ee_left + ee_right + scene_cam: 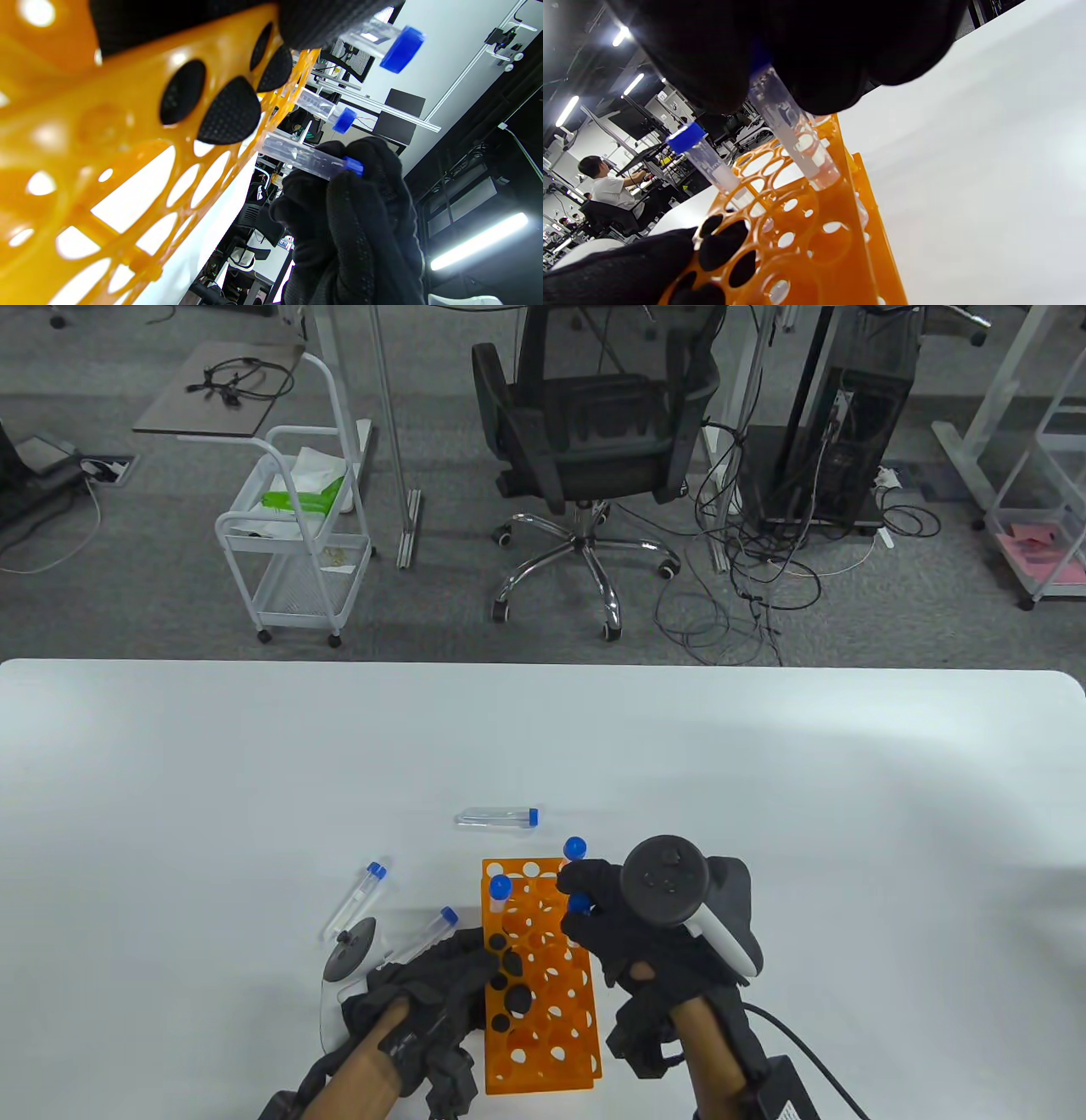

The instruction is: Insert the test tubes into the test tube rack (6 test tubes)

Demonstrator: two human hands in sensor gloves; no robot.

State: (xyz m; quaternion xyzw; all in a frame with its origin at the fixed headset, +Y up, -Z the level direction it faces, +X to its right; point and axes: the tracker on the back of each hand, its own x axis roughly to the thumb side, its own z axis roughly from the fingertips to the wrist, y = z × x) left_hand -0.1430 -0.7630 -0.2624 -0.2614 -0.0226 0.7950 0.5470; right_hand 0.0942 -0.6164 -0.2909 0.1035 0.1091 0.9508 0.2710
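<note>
The tube [793, 140] you pinch by its cap in your right hand [645, 933] hangs tilted, tip at a hole near the 12 o'clock end of the orange rack [543, 1035] — that slant could catch the rim and tip the rack. Your left hand [433, 993] grips the rack's 9 o'clock edge, fingers through its holes. Two tubes already stand; three lie on the desk [764, 763].

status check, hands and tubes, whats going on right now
Left hand steadies orange rack. Right hand lowers tube into a hole. Two tubes racked, three on table. Nothing blocking.
</note>
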